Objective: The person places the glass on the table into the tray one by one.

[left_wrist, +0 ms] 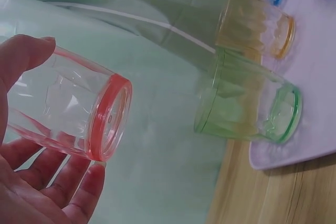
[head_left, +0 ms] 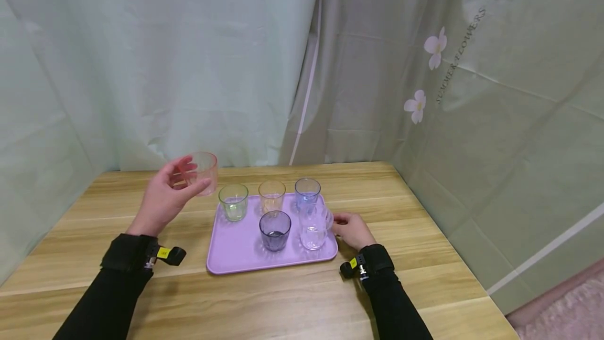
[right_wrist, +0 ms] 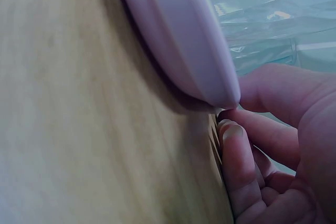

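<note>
My left hand (head_left: 162,195) holds a clear pink-tinted cup (head_left: 207,174) in the air, left of and above the purple tray (head_left: 236,253). In the left wrist view the cup's red base (left_wrist: 107,116) points away from the palm, thumb on one side and fingers on the other. My right hand (head_left: 354,231) pinches the tray's right rim (right_wrist: 223,90) between thumb and fingers. On the tray stand a green cup (head_left: 233,203), a yellow cup (head_left: 271,197), a blue cup (head_left: 308,190), a dark grey cup (head_left: 275,232) and a clear mug (head_left: 312,232) with its handle toward my right hand.
The tray rests on a wooden table (head_left: 189,303). Pale green curtains (head_left: 212,67) hang behind the table and along its sides. Pink fluffy fabric (head_left: 571,308) lies beyond the table at the lower right.
</note>
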{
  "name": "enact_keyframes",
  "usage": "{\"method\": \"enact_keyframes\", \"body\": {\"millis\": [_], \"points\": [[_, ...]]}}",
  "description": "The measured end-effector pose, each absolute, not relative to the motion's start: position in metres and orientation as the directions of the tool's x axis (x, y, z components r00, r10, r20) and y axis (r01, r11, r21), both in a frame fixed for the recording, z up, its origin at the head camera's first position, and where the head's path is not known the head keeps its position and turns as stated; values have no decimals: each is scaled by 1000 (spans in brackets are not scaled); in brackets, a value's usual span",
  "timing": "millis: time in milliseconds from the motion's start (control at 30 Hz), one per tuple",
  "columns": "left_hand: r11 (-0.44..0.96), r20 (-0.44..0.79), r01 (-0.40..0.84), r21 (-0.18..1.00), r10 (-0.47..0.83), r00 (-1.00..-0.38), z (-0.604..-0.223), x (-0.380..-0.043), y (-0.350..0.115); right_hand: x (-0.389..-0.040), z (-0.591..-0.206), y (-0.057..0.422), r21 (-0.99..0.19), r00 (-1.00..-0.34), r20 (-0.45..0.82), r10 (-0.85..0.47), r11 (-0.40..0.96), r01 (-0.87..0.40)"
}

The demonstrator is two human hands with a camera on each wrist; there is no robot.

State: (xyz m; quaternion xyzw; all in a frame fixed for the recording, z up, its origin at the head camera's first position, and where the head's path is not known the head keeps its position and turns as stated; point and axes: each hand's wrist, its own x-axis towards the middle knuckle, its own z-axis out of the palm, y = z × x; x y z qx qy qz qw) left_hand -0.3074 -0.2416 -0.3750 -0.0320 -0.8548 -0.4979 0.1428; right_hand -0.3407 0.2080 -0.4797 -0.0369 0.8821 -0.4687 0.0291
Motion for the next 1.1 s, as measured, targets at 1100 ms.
{"method": "enact_keyframes", "body": {"millis": [1100], "points": [[475,250,213,854,-16,-968,-390,-274,-226,-336,-475,205,-824,-996,-47,-80,567,-7]]}}
